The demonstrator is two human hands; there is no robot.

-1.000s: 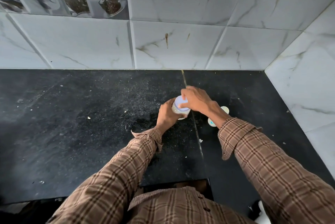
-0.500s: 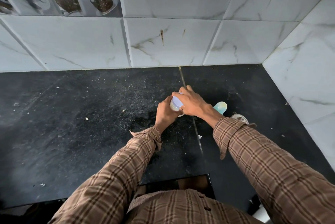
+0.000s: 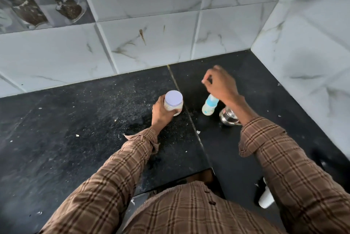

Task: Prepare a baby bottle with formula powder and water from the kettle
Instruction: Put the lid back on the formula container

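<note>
Head view looks down on a black, speckled tabletop [image 3: 75,148] set against marble wall tiles [image 3: 151,40]. Left of the seam, the left hand [image 3: 161,112] wraps its fingers round a jar [image 3: 173,103] with a pale lid, standing upright on the tabletop. Right of the seam stands the bottle [image 3: 209,107], white below, blue above. A steel pot [image 3: 228,118] sits just beside it, partly hidden. The right hand [image 3: 220,85] hovers blurred above the bottle, fingers loosely curled, holding nothing visible.

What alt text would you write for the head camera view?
A left hand grips a lidded jar of pale powder on a black counter. The right hand hovers blurred above a baby bottle and steel pot.
</note>
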